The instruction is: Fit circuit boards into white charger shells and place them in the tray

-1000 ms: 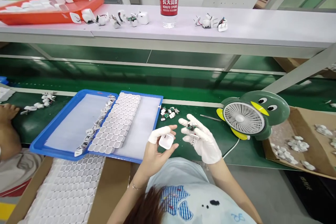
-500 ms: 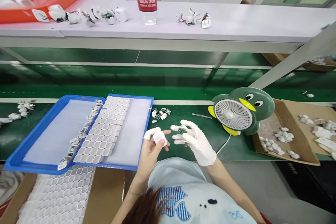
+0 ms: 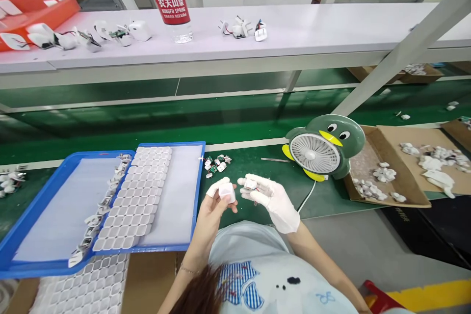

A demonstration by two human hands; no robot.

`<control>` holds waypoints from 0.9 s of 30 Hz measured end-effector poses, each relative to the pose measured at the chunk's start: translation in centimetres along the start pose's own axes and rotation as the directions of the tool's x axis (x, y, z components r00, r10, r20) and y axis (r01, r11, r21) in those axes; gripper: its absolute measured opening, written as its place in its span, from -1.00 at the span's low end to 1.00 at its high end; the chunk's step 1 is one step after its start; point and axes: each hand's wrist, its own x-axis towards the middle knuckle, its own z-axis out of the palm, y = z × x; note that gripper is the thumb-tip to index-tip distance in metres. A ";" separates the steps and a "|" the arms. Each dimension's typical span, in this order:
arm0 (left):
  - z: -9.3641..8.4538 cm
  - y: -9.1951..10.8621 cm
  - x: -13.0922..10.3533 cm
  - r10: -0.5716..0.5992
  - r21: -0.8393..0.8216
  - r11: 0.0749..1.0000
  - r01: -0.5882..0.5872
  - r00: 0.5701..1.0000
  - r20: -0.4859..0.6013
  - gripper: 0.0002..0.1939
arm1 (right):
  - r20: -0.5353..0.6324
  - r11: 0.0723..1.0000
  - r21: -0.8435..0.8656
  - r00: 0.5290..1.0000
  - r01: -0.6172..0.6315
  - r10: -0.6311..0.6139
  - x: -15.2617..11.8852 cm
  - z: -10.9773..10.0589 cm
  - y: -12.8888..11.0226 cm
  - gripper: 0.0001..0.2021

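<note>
My left hand [image 3: 215, 203], with finger cots on some fingertips, is closed on a white square housing [image 3: 227, 192]. Across a small gap, my right hand [image 3: 272, 198] in a white glove pinches a small circuit assembly [image 3: 250, 184] with a white top and thin wires. Both hands are over the front edge of the green bench. Just beyond them lies a small pile of circuit boards [image 3: 217, 164] beside the blue tray.
Blue trays [image 3: 200, 176] on the left hold rows of white housings [image 3: 138, 191]. A penguin-shaped fan [image 3: 314, 152] stands right, beside a cardboard box [image 3: 390, 184] of white parts. A bottle [image 3: 171, 5] and an orange bin [image 3: 55, 12] are on the shelf.
The view has shifted and tilted. The circuit assembly in my right hand has turned from its green side to its white side. The housing in my left hand is tilted differently.
</note>
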 end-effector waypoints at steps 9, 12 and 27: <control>-0.2 0.1 -0.5 0.007 0.008 1.000 -0.007 0.999 -0.038 -0.57 | 0.158 0.987 0.151 0.987 -0.054 0.030 -0.5 -0.3 0.8 -0.54; -0.4 0.0 -0.8 0.013 0.008 1.000 -0.013 0.999 -0.042 -0.57 | 0.192 0.985 0.165 0.981 -0.059 0.027 -0.6 -0.3 0.9 -0.55; -1.7 -0.3 -1.4 0.107 0.007 0.994 -0.107 0.993 -0.050 -0.60 | 0.148 0.984 -0.139 0.985 0.107 -0.086 -0.6 0.5 1.6 -0.65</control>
